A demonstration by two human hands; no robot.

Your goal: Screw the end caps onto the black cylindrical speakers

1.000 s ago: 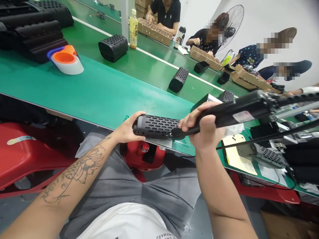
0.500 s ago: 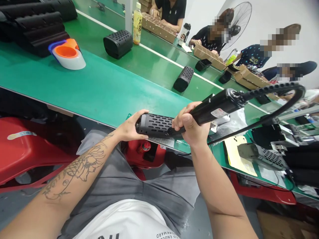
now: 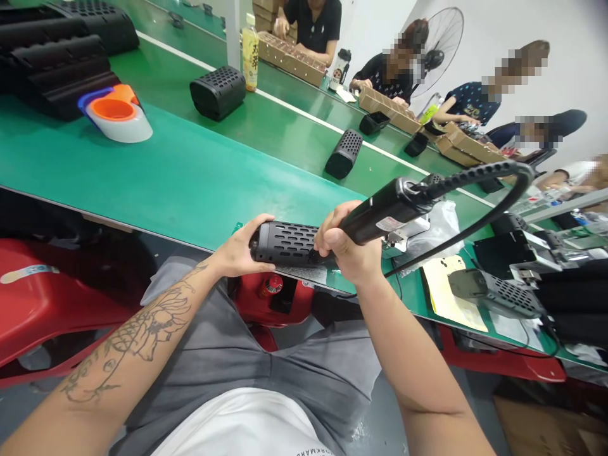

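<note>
A black perforated housing (image 3: pixel 291 239) with slotted holes lies on its side at the near edge of the green table. My left hand (image 3: pixel 240 251) clasps its left end between thumb and fingers. In my right hand (image 3: pixel 349 248) is a black electric screwdriver (image 3: pixel 382 212), tilted, with its cable looping from the upper end. The screwdriver's lower end meets the right part of the housing. My right fingers also lie against the housing there and hide that end, so I cannot see a screw.
An orange-and-white cup-like holder (image 3: pixel 116 114) sits left, near stacked black housings (image 3: pixel 52 57). More housings (image 3: pixel 218 92) stand on the green belt beside a yellow bottle (image 3: pixel 250 54). Right are yellow paper (image 3: pixel 449 294) and another housing (image 3: pixel 496 292). Several people work across the belt.
The view has shifted slightly, moving most things a little left in the picture. The screwdriver's upper end has moved a little left and down. Both hands keep their holds.
</note>
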